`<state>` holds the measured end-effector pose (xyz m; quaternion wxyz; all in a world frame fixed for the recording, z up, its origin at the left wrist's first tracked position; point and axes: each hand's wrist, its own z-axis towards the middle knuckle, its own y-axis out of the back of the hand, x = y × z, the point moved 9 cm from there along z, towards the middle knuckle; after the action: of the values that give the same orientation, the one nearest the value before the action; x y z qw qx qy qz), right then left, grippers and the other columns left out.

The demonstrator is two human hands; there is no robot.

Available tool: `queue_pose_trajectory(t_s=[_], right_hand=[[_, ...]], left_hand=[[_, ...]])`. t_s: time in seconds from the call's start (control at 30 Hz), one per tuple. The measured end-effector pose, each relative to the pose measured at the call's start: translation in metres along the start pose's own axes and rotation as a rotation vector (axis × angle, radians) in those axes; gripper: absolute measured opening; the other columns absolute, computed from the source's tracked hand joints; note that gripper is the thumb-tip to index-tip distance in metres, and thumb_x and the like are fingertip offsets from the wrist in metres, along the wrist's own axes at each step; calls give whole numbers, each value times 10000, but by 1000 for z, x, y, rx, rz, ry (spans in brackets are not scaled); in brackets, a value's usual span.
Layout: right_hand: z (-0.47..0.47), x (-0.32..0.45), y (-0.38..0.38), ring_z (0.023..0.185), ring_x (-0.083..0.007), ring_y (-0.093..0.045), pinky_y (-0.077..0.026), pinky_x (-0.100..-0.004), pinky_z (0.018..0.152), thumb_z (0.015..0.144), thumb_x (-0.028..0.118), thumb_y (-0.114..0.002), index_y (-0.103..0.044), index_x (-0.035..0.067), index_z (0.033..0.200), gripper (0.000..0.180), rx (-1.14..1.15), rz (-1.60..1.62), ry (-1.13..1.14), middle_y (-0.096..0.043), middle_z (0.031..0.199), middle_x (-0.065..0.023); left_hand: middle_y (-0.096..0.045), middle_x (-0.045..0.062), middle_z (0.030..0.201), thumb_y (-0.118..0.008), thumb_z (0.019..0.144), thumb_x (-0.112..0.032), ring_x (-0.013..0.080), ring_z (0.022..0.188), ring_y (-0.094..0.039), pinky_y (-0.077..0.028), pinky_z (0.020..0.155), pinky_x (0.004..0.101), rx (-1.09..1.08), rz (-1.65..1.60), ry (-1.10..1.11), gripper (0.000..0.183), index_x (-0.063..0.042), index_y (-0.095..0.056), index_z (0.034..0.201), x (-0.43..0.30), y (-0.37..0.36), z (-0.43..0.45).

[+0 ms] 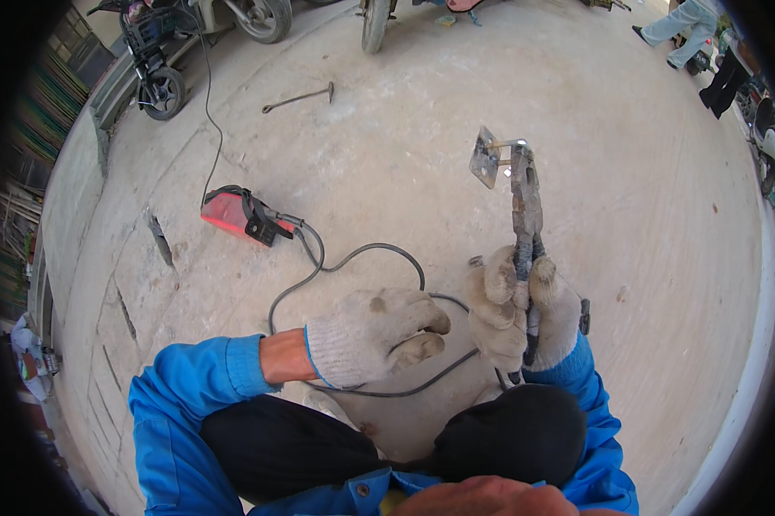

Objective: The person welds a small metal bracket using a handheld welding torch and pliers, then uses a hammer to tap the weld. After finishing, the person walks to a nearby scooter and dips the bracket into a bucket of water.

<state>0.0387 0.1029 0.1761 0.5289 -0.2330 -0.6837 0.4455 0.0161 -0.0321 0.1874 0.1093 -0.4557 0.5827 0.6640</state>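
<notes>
My right hand (pixel 503 316), in a soiled knit work glove, grips the dark, taped handles of a pair of worn metal tongs (pixel 526 200). At the far end of the tongs a small metal plate (pixel 486 157) with thin rods is joined or clamped; which one I cannot tell. My left hand (pixel 374 335), gloved too, hovers beside it with thumb and fingertips slightly apart and nothing visible between them. Black cable (pixel 387 246) loops on the ground around and below the left hand. A small dark piece (pixel 585 316) shows at the right glove's outer edge.
A red portable welding machine (pixel 232 216) with a black strap sits on the concrete floor (pixel 632 226). Beyond it lies a metal hammer (pixel 300 98). Scooters (pixel 158 90) stand at the back left. Two people's legs (pixel 681 32) show at the upper right. Slots (pixel 160 240) break the floor at left.
</notes>
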Motion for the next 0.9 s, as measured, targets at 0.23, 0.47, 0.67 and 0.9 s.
queue_pose_trajectory(t_s=[0.23,0.47,0.67,0.9], right_hand=[[0,11,-15,484,-132,-510,-409,-282,371,1045,577,-675,-589,12,1040,572,76,31,-5,-549,788,-99],[-14,30,18,545,-155,-549,-458,-292,411,989,564,-752,-609,-30,1068,616,-145,-266,127,-592,809,-120],[-80,48,156,650,-170,-647,-567,-305,533,1029,400,-741,-646,-113,1231,560,-550,-530,200,-646,840,-116],[-136,-38,323,645,-177,-647,-556,-321,574,1147,250,-577,-637,-81,1275,360,-860,-403,0,-666,898,-90]], left_hand=[[-729,138,1138,-682,1031,-261,353,1054,-712,-570,922,452,17,-20,8,257,-86,-730,1212,3,-4,1],[-738,151,1141,-683,1007,-222,352,1062,-717,-572,928,449,4,-18,5,238,-62,-747,1172,-2,0,6],[-766,140,1086,-726,934,-158,321,979,-736,-591,880,422,-42,21,-23,208,-33,-763,1095,2,-1,1],[-720,145,1090,-680,1034,-352,384,1002,-703,-577,860,452,102,-21,-21,306,-85,-710,1181,15,-25,13]])
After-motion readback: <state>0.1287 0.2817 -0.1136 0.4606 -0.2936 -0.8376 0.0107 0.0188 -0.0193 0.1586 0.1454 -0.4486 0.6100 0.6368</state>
